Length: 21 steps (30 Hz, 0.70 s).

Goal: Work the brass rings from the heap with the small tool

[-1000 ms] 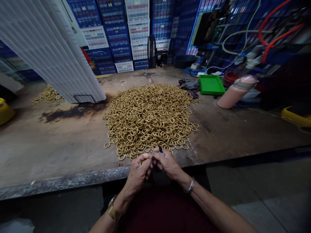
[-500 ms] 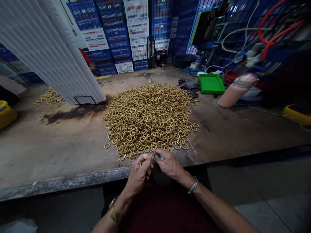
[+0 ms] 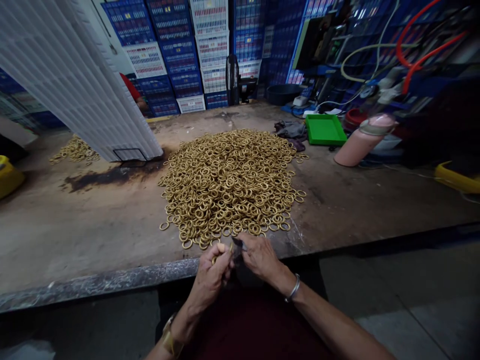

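A wide heap of brass-coloured rings (image 3: pixel 228 180) lies on the worn table (image 3: pixel 123 225). In front of its near edge, my left hand (image 3: pixel 214 267) is closed on brass rings, one of them upright between thumb and forefinger. My right hand (image 3: pixel 260 257), just to the right, is closed around a small dark tool (image 3: pixel 239 243) whose tip points toward that ring. Whether the tip touches the ring is too small to tell. The fingers of both hands partly hide what they hold.
A white corrugated panel (image 3: pixel 93 85) leans at the left, near a smaller ring pile (image 3: pixel 75 151). Toward the right back are a grey cloth (image 3: pixel 290 130), a green tray (image 3: pixel 325 130) and a pink cylinder (image 3: pixel 362 142). Behind the panel, a person's red sleeve (image 3: pixel 130 87) shows.
My hands have moved slightly apart, and the tool in my right hand has tilted. The left hand has shifted a little left with its rings.
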Motion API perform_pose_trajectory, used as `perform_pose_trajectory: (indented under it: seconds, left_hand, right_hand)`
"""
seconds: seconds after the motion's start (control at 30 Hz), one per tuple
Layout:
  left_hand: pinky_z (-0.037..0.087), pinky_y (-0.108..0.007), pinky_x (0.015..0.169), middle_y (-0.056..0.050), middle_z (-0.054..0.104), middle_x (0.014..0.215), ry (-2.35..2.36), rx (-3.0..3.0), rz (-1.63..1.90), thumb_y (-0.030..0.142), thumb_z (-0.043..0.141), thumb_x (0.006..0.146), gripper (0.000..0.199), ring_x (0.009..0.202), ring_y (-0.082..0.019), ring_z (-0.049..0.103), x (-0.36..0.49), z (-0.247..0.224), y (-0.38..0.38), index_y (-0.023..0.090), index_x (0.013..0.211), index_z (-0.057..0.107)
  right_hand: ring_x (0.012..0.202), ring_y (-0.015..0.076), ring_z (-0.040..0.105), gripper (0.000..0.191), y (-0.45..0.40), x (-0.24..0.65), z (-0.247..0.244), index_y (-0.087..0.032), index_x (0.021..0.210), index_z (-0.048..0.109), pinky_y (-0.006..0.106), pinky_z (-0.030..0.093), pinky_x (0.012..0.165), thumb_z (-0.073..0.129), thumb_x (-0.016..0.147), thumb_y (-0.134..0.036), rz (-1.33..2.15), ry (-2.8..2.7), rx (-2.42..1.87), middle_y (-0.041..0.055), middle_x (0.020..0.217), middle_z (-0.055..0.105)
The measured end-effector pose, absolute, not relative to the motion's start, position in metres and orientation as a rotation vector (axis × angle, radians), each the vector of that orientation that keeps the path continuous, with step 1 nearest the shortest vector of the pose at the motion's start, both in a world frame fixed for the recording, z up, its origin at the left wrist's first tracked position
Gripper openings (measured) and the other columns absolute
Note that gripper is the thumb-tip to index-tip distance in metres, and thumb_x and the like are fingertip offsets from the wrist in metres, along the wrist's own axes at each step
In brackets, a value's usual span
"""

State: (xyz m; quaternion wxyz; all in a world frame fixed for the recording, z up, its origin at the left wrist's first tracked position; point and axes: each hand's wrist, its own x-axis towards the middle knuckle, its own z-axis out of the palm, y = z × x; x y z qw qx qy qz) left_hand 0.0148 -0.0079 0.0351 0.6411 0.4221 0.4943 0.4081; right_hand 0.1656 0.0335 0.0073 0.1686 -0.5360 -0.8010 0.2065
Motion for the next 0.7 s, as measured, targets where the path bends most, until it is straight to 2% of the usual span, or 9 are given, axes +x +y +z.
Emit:
perform_pose_trajectory:
  seconds: [0.27, 0.43, 0.6, 0.7]
  left_hand:
    - [0.032, -0.015, 0.036, -0.001, 0.056, 0.070, 0.928, 0.591, 0.926, 0.043, 0.059, 0.074, 0.029, 0.046, -0.006, 0.043, 0.010, 0.024, -0.015, 0.015, 0.072, 0.050]
    - [0.030, -0.014, 0.034, -0.006, 0.061, 0.077, 0.881, 0.498, 0.892, 0.034, 0.061, 0.073, 0.022, 0.049, -0.007, 0.049, 0.008, 0.020, -0.015, 0.015, 0.074, 0.050]
    - [0.028, -0.014, 0.034, -0.004, 0.059, 0.073, 0.782, 0.342, 0.874, 0.029, 0.064, 0.070, 0.025, 0.053, -0.010, 0.053, 0.005, 0.017, -0.014, 0.015, 0.089, 0.056]
    - [0.028, -0.014, 0.035, -0.005, 0.058, 0.074, 0.714, 0.212, 0.892, 0.033, 0.064, 0.070, 0.023, 0.056, -0.011, 0.054, 0.004, 0.012, -0.011, 0.014, 0.082, 0.058]
  right_hand:
    - [0.081, 0.0161, 0.057, 0.023, 0.053, 0.168, 0.009, -0.021, 0.099, 0.054, 0.023, 0.034, 0.066, 0.046, 0.078, -0.018, 0.386, -2.137, -1.733, 0.0040, 0.092, 0.063]
    - [0.080, 0.0180, 0.058, 0.028, 0.057, 0.159, 0.011, -0.024, 0.109, 0.050, 0.025, 0.033, 0.063, 0.049, 0.081, -0.025, 0.346, -2.245, -1.790, 0.0045, 0.096, 0.062]
    - [0.081, 0.0177, 0.058, 0.025, 0.059, 0.157, 0.009, -0.024, 0.105, 0.051, 0.025, 0.033, 0.064, 0.050, 0.080, -0.022, 0.332, -2.225, -1.821, 0.0045, 0.097, 0.061]
    - [0.081, 0.0162, 0.057, 0.017, 0.061, 0.159, 0.008, -0.023, 0.096, 0.052, 0.024, 0.033, 0.064, 0.048, 0.080, -0.019, 0.337, -2.191, -1.780, 0.0030, 0.093, 0.060]
